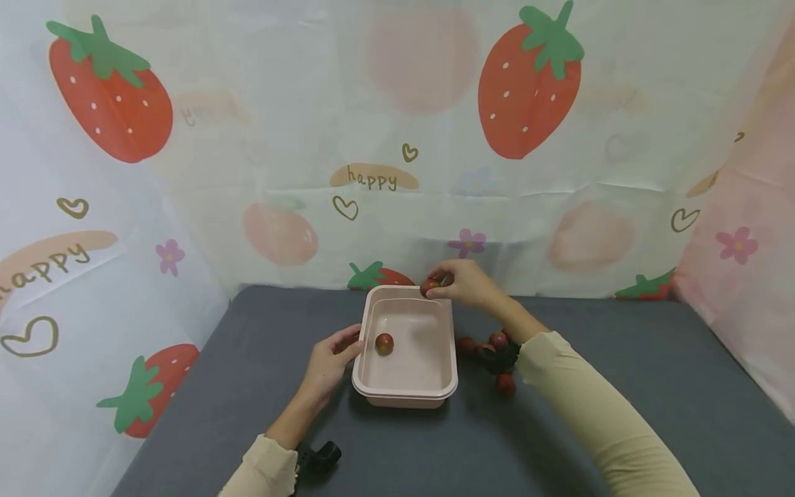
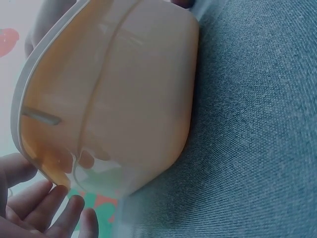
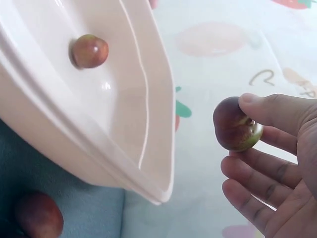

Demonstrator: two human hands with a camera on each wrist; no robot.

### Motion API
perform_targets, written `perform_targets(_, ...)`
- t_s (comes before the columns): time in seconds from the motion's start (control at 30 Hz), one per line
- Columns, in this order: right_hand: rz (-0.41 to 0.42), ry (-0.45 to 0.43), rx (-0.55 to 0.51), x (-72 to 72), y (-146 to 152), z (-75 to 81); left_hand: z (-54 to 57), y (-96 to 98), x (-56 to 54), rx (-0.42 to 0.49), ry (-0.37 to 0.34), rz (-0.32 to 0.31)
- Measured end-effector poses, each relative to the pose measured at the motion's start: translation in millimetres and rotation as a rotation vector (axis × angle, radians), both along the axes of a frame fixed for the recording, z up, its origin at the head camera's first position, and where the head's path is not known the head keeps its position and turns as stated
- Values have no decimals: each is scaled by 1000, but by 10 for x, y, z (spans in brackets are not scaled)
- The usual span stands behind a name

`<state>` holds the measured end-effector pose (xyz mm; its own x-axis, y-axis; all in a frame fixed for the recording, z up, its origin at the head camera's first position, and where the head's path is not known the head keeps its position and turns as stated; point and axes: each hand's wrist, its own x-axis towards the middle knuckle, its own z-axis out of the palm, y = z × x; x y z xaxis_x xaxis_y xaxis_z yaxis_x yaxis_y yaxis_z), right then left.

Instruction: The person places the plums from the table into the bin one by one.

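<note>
A pale pink plastic container (image 1: 406, 395) stands on the table with one reddish plum (image 1: 384, 344) in its left half. At the container's left rim, my left hand (image 1: 329, 360) touches the edge with thumb and fingertips, its fingers loosely bent. My right hand (image 1: 468, 284) pinches another plum (image 3: 237, 124), dark red with a green patch, between thumb and fingers above the container's far right corner. In the right wrist view, the held plum is apart from the rim, and the other fingers (image 3: 247, 198) are spread below it.
Several more plums (image 1: 506, 384) lie on the grey table (image 1: 298, 304) right of the container, partly hidden by the black wrist device and right sleeve (image 1: 584, 393). A cloth (image 1: 428, 228) printed with strawberries hangs behind the table. Another black device (image 1: 326, 453) is at the left wrist.
</note>
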<state>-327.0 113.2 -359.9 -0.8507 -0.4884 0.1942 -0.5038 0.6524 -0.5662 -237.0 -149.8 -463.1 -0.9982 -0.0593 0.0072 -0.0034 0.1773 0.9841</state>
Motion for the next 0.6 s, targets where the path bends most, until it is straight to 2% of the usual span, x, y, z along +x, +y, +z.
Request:
perform_targets(0.23,-7,-4,29,-39,-190,-45,-24,-15,-15,3,-15,13)
perform_targets(0.6,-7,-31,11,-115,-440,-168,-25,0,-15,3,-19,19)
